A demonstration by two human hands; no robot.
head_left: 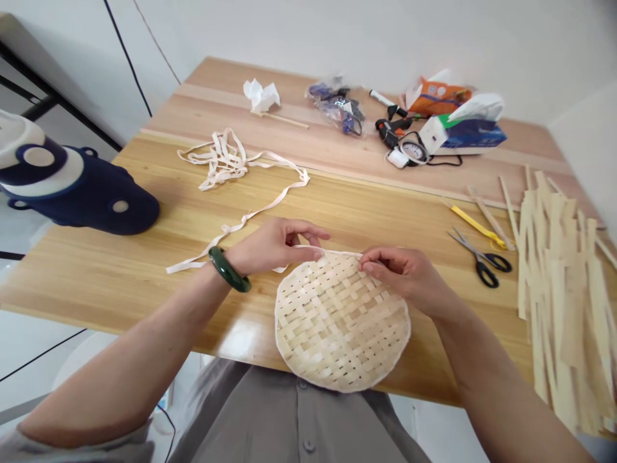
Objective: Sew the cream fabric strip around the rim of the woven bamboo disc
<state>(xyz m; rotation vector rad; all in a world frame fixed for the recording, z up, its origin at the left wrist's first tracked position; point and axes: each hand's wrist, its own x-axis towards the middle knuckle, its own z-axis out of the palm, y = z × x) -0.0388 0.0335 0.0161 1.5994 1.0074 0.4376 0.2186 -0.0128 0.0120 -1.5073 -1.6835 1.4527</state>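
Note:
A round woven bamboo disc [342, 321] with a pale fabric edging lies at the table's front edge, partly over my lap. My left hand [284, 244], with a green bangle on the wrist, holds its far rim; the thumb lies on the weave and the index finger stretches beyond the edge. My right hand [405, 273] pinches the same rim a little further right, thumb against fingers. Cream fabric tape [270, 209] trails from beside my left hand to a loose tangle further back.
To the right lie scissors [482, 257], a yellow craft knife [477, 225] and a pile of bamboo strips [562, 289]. At the back are a glue gun [393, 132], tissue packs [463, 132] and plastic-bagged items [337, 106]. A dark blue bottle [96, 193] stands left.

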